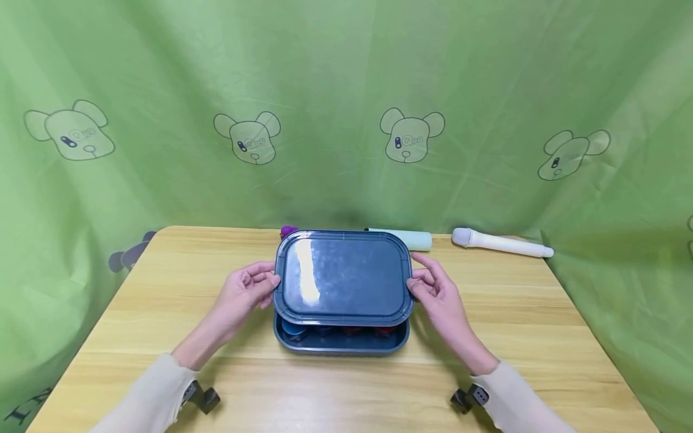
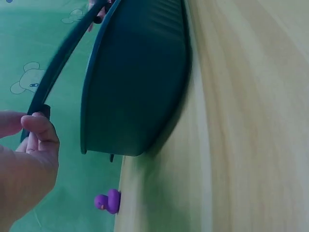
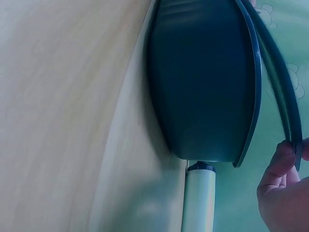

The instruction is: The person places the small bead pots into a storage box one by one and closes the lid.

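A dark blue rectangular lid (image 1: 346, 276) is held above a matching box (image 1: 341, 346), with a gap between them in both wrist views. The left hand (image 1: 251, 287) pinches the lid's left edge between thumb and fingers; the left wrist view shows this hand (image 2: 31, 159) at the rim. At the opposite edge, the right hand (image 1: 438, 294) grips the lid with its thumb on top. Along the box's uncovered near side, a blue round item (image 1: 294, 329) and a red item (image 1: 385, 331) peek out. The lid hides most of the contents.
Behind the lid, at the table's far edge, are a purple duck (image 2: 108, 201), partly hidden in the head view, and a pale green cylinder (image 1: 417, 240) with a dark end. A white microphone (image 1: 500, 242) lies at the back right. A green curtain (image 1: 335, 78) hangs behind the wooden table (image 1: 335, 397).
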The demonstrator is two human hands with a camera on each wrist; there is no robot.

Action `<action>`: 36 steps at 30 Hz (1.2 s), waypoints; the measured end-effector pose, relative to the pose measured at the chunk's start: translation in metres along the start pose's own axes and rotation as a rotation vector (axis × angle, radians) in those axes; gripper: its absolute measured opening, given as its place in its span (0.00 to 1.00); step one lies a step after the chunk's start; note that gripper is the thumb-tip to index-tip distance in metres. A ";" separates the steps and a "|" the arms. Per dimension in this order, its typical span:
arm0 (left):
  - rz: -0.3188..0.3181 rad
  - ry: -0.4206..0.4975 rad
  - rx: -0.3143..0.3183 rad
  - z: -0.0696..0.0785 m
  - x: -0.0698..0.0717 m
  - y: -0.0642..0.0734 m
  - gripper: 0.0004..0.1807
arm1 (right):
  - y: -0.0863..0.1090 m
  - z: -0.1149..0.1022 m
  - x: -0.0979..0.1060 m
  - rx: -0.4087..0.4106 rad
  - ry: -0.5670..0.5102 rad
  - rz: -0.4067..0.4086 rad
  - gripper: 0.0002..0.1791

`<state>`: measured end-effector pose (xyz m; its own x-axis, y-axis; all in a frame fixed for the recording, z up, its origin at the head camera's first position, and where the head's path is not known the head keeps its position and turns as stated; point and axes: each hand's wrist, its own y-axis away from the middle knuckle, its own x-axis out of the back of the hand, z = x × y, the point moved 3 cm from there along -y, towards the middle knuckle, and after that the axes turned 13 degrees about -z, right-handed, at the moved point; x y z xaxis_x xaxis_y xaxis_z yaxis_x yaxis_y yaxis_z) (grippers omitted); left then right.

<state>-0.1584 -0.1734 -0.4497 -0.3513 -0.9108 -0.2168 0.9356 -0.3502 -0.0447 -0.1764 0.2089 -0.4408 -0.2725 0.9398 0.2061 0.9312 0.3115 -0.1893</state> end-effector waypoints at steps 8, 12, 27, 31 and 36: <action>0.093 -0.139 -0.112 0.013 0.002 0.001 0.09 | 0.003 -0.006 0.001 0.049 0.013 0.146 0.13; 0.064 -0.198 -0.166 0.021 0.001 0.004 0.10 | 0.004 -0.009 0.002 0.087 -0.023 0.173 0.11; -0.025 -0.144 -0.131 0.015 0.000 0.004 0.18 | 0.013 -0.004 0.013 0.083 -0.055 0.007 0.16; -0.009 -0.188 -0.109 0.009 -0.001 0.004 0.20 | 0.014 0.003 0.010 0.022 -0.013 -0.037 0.17; -0.016 -0.344 -0.052 -0.005 -0.002 0.006 0.25 | 0.015 0.011 0.001 -0.044 0.139 -0.105 0.21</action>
<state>-0.1516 -0.1723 -0.4545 -0.3485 -0.9289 0.1255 0.9275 -0.3611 -0.0969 -0.1650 0.2161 -0.4544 -0.3355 0.8730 0.3539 0.9099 0.3976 -0.1182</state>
